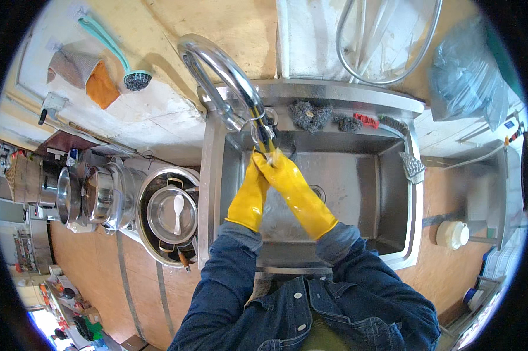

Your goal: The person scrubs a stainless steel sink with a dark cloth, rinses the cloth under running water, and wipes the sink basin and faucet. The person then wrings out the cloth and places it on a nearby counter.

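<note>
My left hand [257, 175] and my right hand [282, 172], both in yellow rubber gloves, meet under the spout of a chrome faucet [224, 70] at the sink's left part. Water seems to run over the gloved fingers, and whether anything is held between them cannot be made out. Beneath them lies the basin of a stainless steel sink [334, 210] with a round drain [318, 192]. On the back ledge rest a steel wool scourer [310, 116], a smaller scourer [348, 123] and a red-handled brush [366, 120]. A grey cloth [412, 167] hangs over the right rim.
Left of the sink stands a large round metal basin [142, 219] holding pots, a bowl and a white spoon [178, 213]. Stacked metal pots [99, 193] are beyond it. A green-handled scrubber [110, 46] hangs on the wall. A blue plastic bag [465, 74] hangs at upper right.
</note>
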A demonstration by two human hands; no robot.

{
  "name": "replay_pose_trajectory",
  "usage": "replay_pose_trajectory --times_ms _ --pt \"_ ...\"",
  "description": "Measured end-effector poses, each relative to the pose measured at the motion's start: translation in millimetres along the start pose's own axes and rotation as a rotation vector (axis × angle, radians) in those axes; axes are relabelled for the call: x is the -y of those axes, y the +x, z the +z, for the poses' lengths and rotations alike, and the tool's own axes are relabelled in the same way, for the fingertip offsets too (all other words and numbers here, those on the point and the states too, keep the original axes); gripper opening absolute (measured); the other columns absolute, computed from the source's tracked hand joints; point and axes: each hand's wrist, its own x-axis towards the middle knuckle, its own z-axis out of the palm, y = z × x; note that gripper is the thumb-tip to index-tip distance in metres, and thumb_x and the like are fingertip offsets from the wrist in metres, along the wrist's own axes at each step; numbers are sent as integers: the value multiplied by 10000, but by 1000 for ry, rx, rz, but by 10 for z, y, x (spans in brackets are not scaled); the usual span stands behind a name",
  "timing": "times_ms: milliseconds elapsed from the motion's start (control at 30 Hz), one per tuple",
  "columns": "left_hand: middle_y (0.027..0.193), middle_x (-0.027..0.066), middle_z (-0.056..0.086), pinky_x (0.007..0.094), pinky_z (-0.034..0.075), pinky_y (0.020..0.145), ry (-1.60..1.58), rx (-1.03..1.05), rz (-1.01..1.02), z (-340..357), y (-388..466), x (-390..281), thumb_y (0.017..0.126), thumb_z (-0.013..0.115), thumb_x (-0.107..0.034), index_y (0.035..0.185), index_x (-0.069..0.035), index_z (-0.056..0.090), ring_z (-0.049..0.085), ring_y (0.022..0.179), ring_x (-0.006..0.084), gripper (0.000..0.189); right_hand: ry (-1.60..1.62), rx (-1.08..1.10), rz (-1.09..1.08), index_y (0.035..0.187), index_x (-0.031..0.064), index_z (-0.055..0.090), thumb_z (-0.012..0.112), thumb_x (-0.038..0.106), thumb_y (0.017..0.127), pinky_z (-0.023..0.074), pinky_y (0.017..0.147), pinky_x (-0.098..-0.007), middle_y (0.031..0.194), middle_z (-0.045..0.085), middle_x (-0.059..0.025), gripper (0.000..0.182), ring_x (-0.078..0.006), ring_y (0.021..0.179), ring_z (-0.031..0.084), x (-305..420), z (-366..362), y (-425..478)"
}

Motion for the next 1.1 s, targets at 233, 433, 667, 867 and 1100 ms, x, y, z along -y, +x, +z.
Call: replay_pose_trajectory --times_ms 233,433,667,867,1100 --pt "980 73 620 377 488 815 106 -82 -72 36 161 243 927 507 -429 1079 -118 569 590 912 235 351 -277 -147 333 1061 17 606 617 425 830 481 799 -421 994 636 -236 469 -387 943 606 -164 -294 436" --pt "960 96 620 422 504 736 -8 -32 -58 -158 42 265 891 520 -469 1079 -90 566 611 867 258 425 -274 -157 251 1003 47 635 678 372 778 486 756 -409 937 653 -212 397 -383 896 620 -133 -35 261" --pt "912 94 633 393 492 623 74 30 121 -404 271 407 919 532 -307 1025 -70 591 609 757 239 266 -284 -31 326 982 74 619 603 411 792 486 764 -452 897 643 -235 387 -445 884 595 -34 190 152" --pt "964 33 598 343 493 749 148 161 -65 394 -148 161 913 497 -500 1084 -161 547 585 878 183 382 -260 -25 222 966 25 633 502 465 885 456 851 -431 1032 612 -249 466 -413 1005 556 -200 -153 552" --pt "978 72 621 358 499 786 402 207 -43 585 -415 -126 904 602 -322 1092 -99 563 607 877 210 294 666 435 260 1183 51 577 418 528 931 447 907 -370 1113 631 -133 563 -252 995 602 -664 -238 604"
